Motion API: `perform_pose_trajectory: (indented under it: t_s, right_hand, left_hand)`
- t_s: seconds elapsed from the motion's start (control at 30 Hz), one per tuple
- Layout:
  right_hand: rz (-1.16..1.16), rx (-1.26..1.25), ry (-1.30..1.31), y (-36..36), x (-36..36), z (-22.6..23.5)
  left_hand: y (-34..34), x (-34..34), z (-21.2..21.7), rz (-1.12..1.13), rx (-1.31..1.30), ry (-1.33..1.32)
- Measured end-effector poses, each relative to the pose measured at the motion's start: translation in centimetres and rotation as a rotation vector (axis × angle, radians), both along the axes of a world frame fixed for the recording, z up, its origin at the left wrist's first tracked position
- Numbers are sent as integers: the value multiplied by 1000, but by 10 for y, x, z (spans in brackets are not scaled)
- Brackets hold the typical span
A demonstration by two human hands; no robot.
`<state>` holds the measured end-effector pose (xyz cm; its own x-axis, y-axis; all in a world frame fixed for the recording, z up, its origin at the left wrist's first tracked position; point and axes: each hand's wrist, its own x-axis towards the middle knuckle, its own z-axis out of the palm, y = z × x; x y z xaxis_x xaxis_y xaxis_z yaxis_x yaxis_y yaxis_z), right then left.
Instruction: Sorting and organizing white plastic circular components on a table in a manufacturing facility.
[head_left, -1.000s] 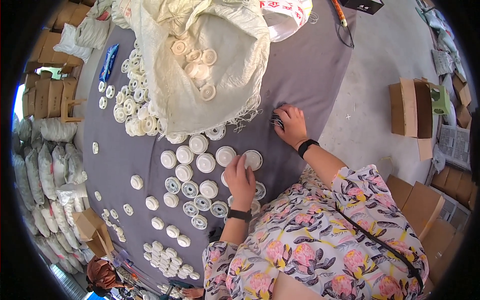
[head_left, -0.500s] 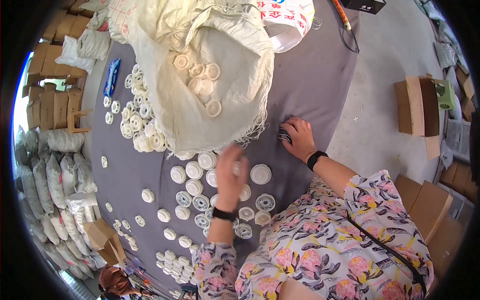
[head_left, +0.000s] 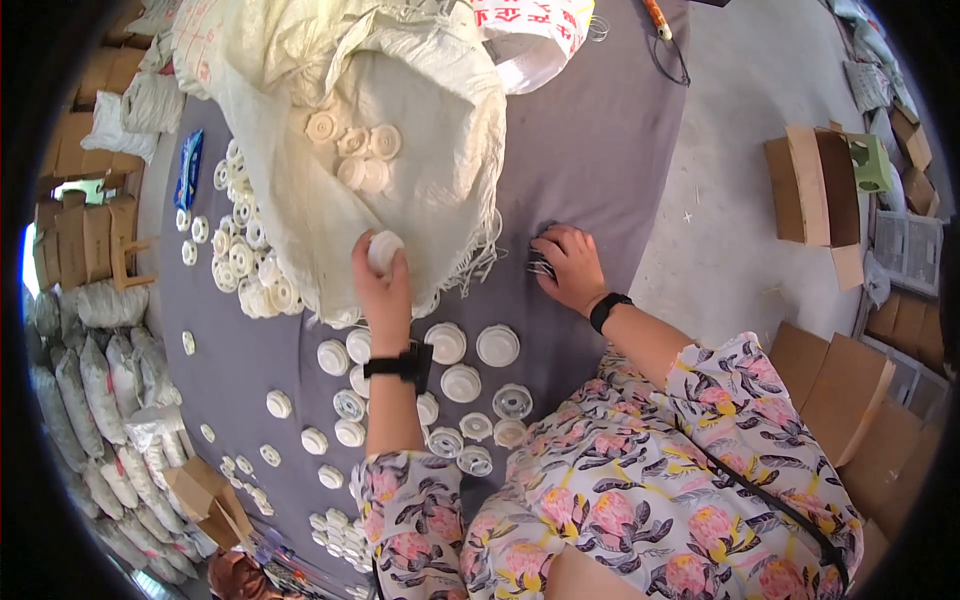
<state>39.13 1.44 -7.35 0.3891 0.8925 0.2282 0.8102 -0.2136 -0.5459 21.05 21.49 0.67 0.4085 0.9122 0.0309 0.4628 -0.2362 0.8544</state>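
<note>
My left hand reaches over the near edge of a pale woven sack, its fingers closed around a round white plastic cap. Deeper inside the sack lie several cream-coloured round plastic parts. Below the sack, white caps and grey-looking ringed discs are spread over the cloth, partly hidden by my left forearm. Farther right, my right hand rests on the table with curled fingers over a small dark bundle with thin light strands, mostly hidden under them.
A grey cloth covers the table. White ring parts are heaped left of the sack, near a blue packet. Smaller caps cluster at the lower left. Cardboard boxes stand on the floor at right; filled sacks are stacked at left.
My left hand has moved from above the laid-out caps to the sack's mouth and now grips a white cap. My right hand stays on the bundle. The whole view has shifted slightly.
</note>
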Motion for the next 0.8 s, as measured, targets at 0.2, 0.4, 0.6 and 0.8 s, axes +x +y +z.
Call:
perform_pose_trajectory:
  t_s: [0.2, 0.4, 0.6, 0.8]
  right_hand:
    - [-7, 7, -16, 2, 0, 0]
    - [-23, 23, -36, 4, -4, -1]
    - [-44, 22, -63, 2, -5, -3]
    - [-38, -1, -58, 1, -2, -5]
  left_hand:
    - [-117, -91, 17, 4, -424, -28]
    - [-229, -130, -4, 16, -659, -68]
    - [-236, -110, 0, -252, -324, 319]
    - [-235, -113, 2, -245, 56, 398]
